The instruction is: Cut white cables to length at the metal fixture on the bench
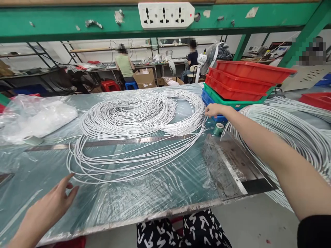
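Note:
A loose loop of thin white cables [121, 160] lies across the plastic-covered table. My left hand [53, 201] is at the loop's near left end, thumb and forefinger apart, with nothing between them. At the right end, my right hand [214, 110] has its fingers closed in a pinch on white cable at the edge of the coils; the fingertips are partly hidden. Behind the loop sits a large coil of the same cable [124, 115], overlapping a smaller coil [192, 119] on its right. A steel ruler [144, 139] runs between the coils and the loop.
Stacked red trays [240, 77] stand behind my right hand, beside a tape roll [218, 128]. A metal plate [224, 165] lies at the front right. More cables [284, 134] rest under my right forearm. Plastic bags [38, 117] lie left. A power strip [167, 15] hangs overhead.

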Demonstrator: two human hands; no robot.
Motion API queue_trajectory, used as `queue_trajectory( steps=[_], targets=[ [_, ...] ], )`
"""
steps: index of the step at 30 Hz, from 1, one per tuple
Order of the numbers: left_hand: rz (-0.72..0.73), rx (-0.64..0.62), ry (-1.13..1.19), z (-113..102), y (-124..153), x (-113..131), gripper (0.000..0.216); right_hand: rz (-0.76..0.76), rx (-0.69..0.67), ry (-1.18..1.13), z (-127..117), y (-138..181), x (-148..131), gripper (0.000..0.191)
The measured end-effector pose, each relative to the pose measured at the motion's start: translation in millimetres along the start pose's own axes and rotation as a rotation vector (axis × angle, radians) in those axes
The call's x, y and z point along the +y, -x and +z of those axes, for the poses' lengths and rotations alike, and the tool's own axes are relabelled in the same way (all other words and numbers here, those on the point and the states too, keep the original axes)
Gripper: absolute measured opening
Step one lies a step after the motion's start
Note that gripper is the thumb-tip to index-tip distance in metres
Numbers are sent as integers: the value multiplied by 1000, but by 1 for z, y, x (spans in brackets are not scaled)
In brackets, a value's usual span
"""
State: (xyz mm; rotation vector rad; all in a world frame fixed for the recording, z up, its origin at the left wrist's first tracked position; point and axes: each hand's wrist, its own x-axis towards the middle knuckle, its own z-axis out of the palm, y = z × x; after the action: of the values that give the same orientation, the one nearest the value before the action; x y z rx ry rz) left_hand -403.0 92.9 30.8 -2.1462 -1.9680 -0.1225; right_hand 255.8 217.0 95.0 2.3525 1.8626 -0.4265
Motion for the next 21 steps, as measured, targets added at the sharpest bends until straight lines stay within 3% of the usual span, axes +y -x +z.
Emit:
queue_trajectory(
  steps=[2, 4, 9, 13, 17, 21],
  targets=[
    [8, -57, 66, -11, 13, 16, 39, 21, 82, -51, -10, 1, -12, 21],
    [44, -35, 36, -25, 28, 31, 40, 78, 166, -82, -15, 1, -25, 25],
    [242, 282, -192, -59, 64, 52, 32, 232, 391, -154, 3, -8, -51, 39],
    [146, 435, -311, -80, 81, 42, 34, 241, 353, -152, 28, -15, -57, 36],
    [144, 362, -365, -83, 84, 20, 42, 255, 352, -150, 34, -15, -54, 36],
    [228, 78, -300, -71, 83, 12, 44, 255, 340, -151, 34, -13, -52, 33]
  ],
)
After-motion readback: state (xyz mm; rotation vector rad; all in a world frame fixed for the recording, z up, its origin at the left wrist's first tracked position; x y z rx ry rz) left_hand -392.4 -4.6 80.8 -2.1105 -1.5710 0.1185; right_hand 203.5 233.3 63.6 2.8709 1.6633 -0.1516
